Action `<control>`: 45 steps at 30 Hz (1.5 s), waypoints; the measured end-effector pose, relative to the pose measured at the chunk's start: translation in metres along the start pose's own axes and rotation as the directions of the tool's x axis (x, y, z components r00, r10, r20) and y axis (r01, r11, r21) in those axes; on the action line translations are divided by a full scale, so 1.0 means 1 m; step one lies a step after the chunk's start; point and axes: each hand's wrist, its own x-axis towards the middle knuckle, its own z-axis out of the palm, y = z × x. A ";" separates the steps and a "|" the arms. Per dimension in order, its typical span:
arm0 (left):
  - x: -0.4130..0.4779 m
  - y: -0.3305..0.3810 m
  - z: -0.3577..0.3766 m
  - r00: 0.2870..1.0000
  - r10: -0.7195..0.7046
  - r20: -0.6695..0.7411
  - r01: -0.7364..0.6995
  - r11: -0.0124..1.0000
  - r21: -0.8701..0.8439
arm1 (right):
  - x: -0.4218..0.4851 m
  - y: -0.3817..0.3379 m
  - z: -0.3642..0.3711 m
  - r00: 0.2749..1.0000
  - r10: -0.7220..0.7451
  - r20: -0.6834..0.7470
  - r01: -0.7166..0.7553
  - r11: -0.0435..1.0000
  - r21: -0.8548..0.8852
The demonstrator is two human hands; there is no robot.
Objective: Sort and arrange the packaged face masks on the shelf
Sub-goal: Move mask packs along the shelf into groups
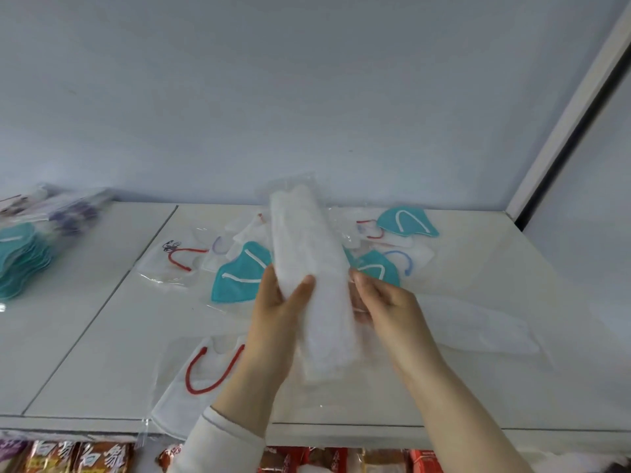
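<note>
Inspector: Left hand (276, 302)?
Recorder: Raised from below, thumb across the front of the white mask stack (312, 254), fingers behind it. Gripping.
Inspector: Right hand (384, 303)?
Recorder: Pinches the stack's right edge. Stack held tilted above the shelf (478, 285), over loose teal masks (239, 278).

Light is soft, even and cool, giving the wall (307, 97) a bluish cast and leaving only faint shadows on the white shelf (512, 268). The whole frame is slightly soft; the mask stack (24, 257) at the left edge smears, perhaps from motion. Wide-angle distortion slants the corner post (563, 131) at right.
</note>
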 end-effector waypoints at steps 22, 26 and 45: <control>0.012 0.027 -0.081 0.947 -0.007 -0.320 -0.036 0.991 -0.127 | -0.001 -0.017 -0.003 0.994 -0.045 0.099 0.105 0.651 -0.752; 0.012 0.026 -0.073 0.951 -0.028 -0.309 -0.016 0.990 -0.138 | -0.005 -0.024 -0.019 0.997 -0.055 0.057 0.079 0.731 -0.678; 0.003 0.043 -0.108 0.915 0.043 -0.400 -0.115 0.981 -0.158 | -0.012 -0.020 0.028 0.973 -0.148 0.175 0.211 0.276 -0.938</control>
